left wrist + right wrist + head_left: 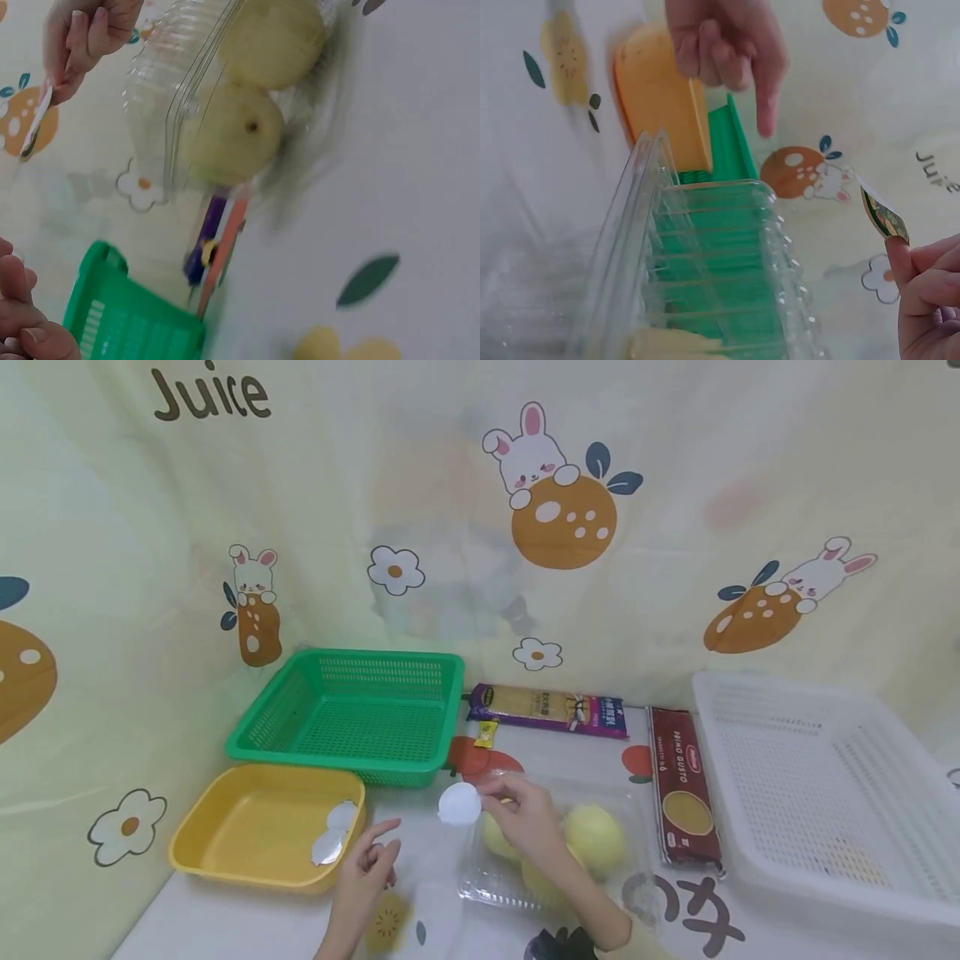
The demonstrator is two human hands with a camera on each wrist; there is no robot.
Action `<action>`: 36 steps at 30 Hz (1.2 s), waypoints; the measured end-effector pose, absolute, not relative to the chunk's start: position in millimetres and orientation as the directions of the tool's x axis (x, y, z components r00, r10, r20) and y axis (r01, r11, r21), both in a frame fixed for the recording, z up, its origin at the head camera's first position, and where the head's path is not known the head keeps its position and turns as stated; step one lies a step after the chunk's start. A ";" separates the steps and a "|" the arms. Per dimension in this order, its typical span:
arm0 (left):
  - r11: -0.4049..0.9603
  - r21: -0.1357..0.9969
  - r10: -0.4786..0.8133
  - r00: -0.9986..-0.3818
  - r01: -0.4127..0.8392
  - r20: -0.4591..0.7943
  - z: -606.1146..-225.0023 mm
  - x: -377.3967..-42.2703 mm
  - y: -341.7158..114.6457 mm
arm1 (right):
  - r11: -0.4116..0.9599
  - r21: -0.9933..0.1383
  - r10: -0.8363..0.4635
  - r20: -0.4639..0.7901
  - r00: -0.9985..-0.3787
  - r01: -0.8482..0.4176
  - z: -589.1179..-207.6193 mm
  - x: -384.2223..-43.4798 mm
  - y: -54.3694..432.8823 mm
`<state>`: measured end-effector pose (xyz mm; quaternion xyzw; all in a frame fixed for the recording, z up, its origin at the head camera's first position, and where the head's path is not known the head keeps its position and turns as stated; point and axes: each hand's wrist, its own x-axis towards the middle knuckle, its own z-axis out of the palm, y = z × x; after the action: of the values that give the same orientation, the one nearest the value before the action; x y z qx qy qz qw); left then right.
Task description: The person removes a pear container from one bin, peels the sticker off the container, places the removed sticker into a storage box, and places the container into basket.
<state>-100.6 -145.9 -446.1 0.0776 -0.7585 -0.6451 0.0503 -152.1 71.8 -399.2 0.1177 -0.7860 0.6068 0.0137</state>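
Observation:
My right hand [525,818] pinches a round white sticker [459,804] by its edge, above the left side of a clear plastic clamshell box [480,887]. In the right wrist view, the sticker [885,216] shows a printed green and gold face. Several pale yellow pears [595,839] sit in the box, partly hidden by my right hand and forearm. My left hand [366,870] holds nothing, beside the yellow basin [240,835]. Its index finger points out and its other fingers are loosely curled. Two white round pieces [328,846] lie on the basin's right inner side.
A green basket [345,772] stands behind the yellow basin. Purple-edged pasta [551,710] lies at the back with a small yellow packet [486,734] before it. A red spaghetti pack [682,789] lies beside the white basket [750,860]. A printed curtain [450,485] hangs behind.

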 end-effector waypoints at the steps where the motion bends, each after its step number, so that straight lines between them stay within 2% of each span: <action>1: 0.169 0.984 -0.201 -0.979 -0.047 -0.012 -445.8 -97.2 -150.9 | 0.233 -0.950 -0.176 0.171 -0.969 -0.209 -398.6 -153.0 69.7; 8: 0.244 0.969 -0.367 -0.928 -0.025 0.069 -450.3 -79.1 -183.9 | 0.219 -0.930 -0.222 0.247 -0.943 -0.295 -398.2 -155.4 54.3; 13: 0.341 0.940 -0.508 -0.846 -0.025 0.162 -458.2 -68.4 -203.0 | 0.226 -0.917 -0.285 0.259 -0.923 -0.328 -402.1 -158.1 40.2; 16: 0.348 0.936 -0.581 -0.796 -0.051 0.172 -465.3 -61.0 -216.4 | 0.226 -0.922 -0.328 0.231 -0.916 -0.313 -403.7 -159.2 33.2; 20: 0.314 0.944 -0.622 -0.774 -0.103 0.122 -475.7 -56.9 -234.4 | 0.189 -0.940 -0.360 0.203 -0.911 -0.284 -401.7 -157.8 23.8; 29: 0.181 0.980 -0.680 -0.730 -0.078 0.068 -477.0 -65.1 -250.1 | 0.182 -0.961 -0.385 0.124 -0.915 -0.207 -400.0 -152.2 -1.6; 36: 0.313 0.944 -0.678 -0.720 -0.103 0.146 -477.7 -72.7 -259.4 | 0.101 -0.975 -0.401 0.140 -0.905 -0.196 -406.7 -151.8 -25.1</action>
<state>-72.7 -259.4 -477.7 0.2560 -0.7631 -0.5271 0.2727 -151.8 -25.1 -406.7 0.2023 -0.7375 0.6393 -0.0801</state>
